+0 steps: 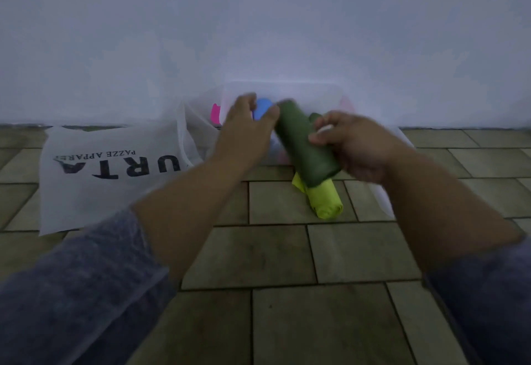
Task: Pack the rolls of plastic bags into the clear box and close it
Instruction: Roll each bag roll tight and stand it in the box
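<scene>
Gripping the green roll (304,149) with your right hand (356,146), you point it at the box (316,93) by the wall, likely to slot it in lengthwise — your left hand (247,129) pinches a blue roll (263,109) there.

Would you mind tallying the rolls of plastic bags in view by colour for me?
Dark green roll: 1 sure, in the right hand; perhaps another behind.
Blue roll: 1
Lime roll: 1
Total: 3 sure
</scene>
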